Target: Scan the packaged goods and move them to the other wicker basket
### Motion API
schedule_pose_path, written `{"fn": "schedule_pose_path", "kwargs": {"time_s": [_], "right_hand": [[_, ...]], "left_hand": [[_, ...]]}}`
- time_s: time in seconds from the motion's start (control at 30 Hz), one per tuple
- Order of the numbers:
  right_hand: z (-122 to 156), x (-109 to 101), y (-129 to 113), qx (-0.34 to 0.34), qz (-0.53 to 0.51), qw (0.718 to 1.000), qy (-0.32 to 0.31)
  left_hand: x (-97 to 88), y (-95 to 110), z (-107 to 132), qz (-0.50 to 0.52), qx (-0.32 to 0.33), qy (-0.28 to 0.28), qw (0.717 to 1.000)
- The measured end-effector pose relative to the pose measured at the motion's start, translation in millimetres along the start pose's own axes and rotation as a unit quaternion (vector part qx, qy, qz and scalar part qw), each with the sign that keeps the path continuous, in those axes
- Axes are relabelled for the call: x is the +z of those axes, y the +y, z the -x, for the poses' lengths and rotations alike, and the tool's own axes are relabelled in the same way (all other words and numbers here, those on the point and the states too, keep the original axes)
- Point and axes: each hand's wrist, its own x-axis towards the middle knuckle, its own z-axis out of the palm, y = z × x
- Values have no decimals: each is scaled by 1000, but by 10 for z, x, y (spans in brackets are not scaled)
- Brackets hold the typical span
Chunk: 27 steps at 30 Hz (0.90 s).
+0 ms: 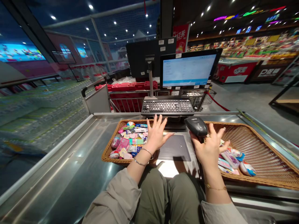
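My left hand (157, 134) is spread, palm down, over the right edge of a wicker basket (106, 153) and beside a dark grey pad (178, 148). It holds nothing. The basket is full of small colourful packets and tubs (130, 143). My right hand (207, 149) has its fingers apart and covers part of the near side of a black barcode scanner (195, 125). Whether it touches the scanner is hard to tell. Behind that hand, a larger wicker basket (263, 146) contains several wrapped sweets and small packs (233, 158).
A keyboard (167, 106) lies on a shelf below a lit monitor (189, 71), with another dark screen (150, 57) to its left. The metal counter (91, 165) stretches left. Behind it stands a trolley (126, 101); a red freezer (238, 72) is farther off.
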Motion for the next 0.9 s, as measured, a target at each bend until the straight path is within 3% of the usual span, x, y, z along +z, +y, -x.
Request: {"fn": "schedule_pose_path", "kwargs": {"time_s": [0.43,0.67,0.9], "right_hand": [[165,447,-433,-98,-18,985,-140],[306,621,-607,-128,-37,977,-167],[365,673,-689,-140,-36,972,-182]], "left_hand": [[-150,-1130,534,-130,-64,-84,986],[-219,-1490,728,-157,-98,-103,977],[-314,-1785,663,-170,-144,-111,969]]}}
